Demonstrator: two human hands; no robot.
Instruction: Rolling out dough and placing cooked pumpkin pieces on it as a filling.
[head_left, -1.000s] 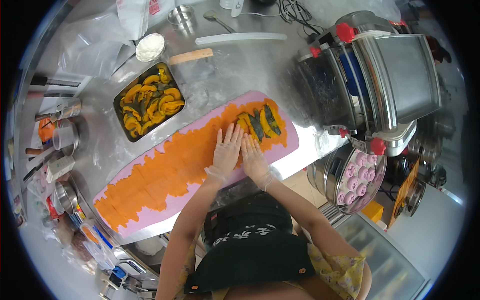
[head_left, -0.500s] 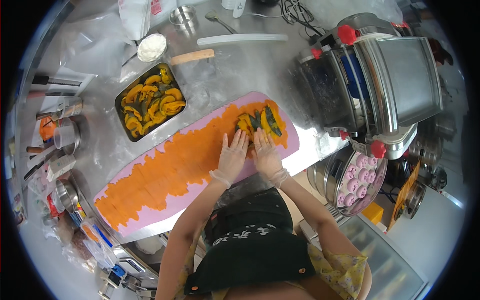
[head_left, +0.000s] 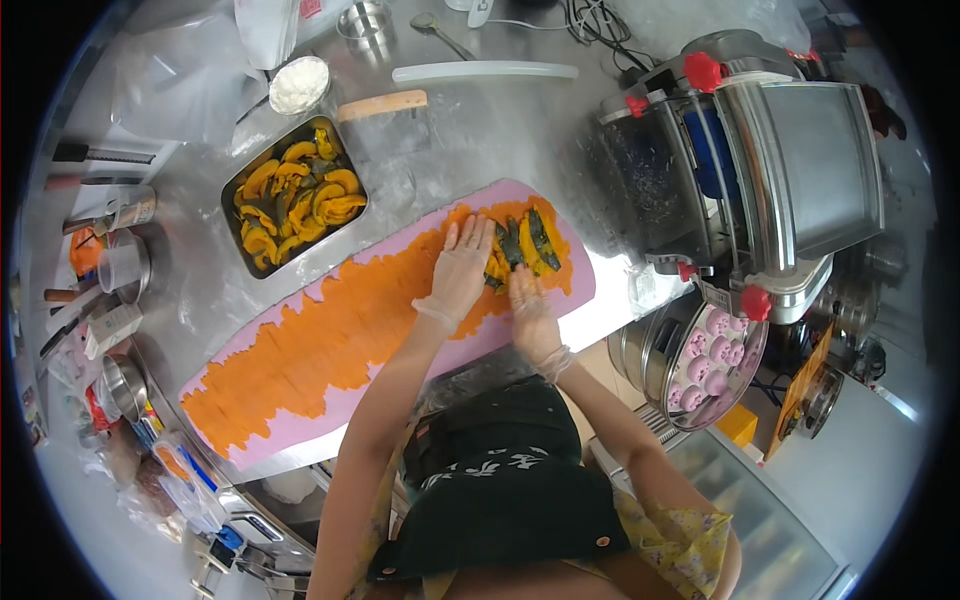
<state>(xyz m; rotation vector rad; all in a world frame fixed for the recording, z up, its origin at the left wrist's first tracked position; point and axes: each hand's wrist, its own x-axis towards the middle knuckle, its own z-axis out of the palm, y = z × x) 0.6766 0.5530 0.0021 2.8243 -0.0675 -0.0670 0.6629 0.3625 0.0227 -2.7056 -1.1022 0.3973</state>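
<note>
A long pink dough sheet lies slantwise on the steel table, covered over most of its length by an orange layer. Near its right end, cooked pumpkin slices with dark green skin are laid close together. My left hand, in a clear glove, lies flat along the left side of these slices, fingers stretched out. With fingers extended, my right hand, also gloved, touches the near end of the slices. Neither hand grips anything.
A square metal tray of pumpkin slices stands beyond the sheet, near a bowl of white powder and a wooden-handled scraper. A dough roller machine stands at right. Below it, a steamer holds pink buns.
My left hand has moved farther away and slightly left, its fingers now beside the slices. My right hand has drawn back a little toward me, uncovering more of the pumpkin.
</note>
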